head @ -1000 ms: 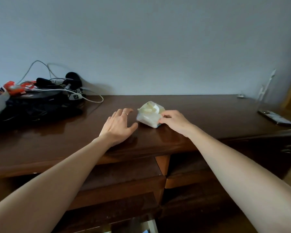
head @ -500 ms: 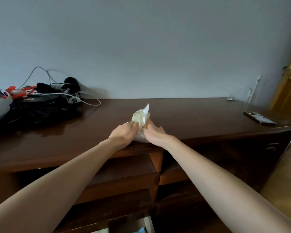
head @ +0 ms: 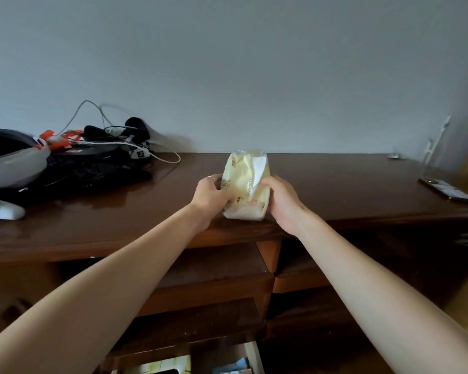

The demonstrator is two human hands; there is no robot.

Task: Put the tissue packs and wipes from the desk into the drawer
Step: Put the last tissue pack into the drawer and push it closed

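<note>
I have both hands on the tissue pack [head: 245,184], a pale yellow soft pack with small printed marks, standing upright near the front edge of the worktop [head: 335,190]. My left hand [head: 210,197] grips its left side, fingers [head: 214,179] curled round the far face and the thumb pressed across the front low down; there is a ring on one finger. My right hand [head: 283,201] grips the right side, its fingers wrapped behind the pack and the thumb at the near edge. I cannot tell whether the bottom of the pack touches the wood or is just lifted off it, since my hands cover its lower corners.

Below the worktop the open drawer [head: 200,365] shows at the bottom of the view, with some light-coloured and blue items inside that are too cut off to name.

Far left on the worktop sits a grey helmet [head: 10,160], beside a black bag [head: 92,168] heaped with white cables [head: 157,156] and orange-red pieces. A white object with dark lettering [head: 0,210] lies near the left front edge. Far right, a phone [head: 447,191] lies flat, well apart from the pack
</note>
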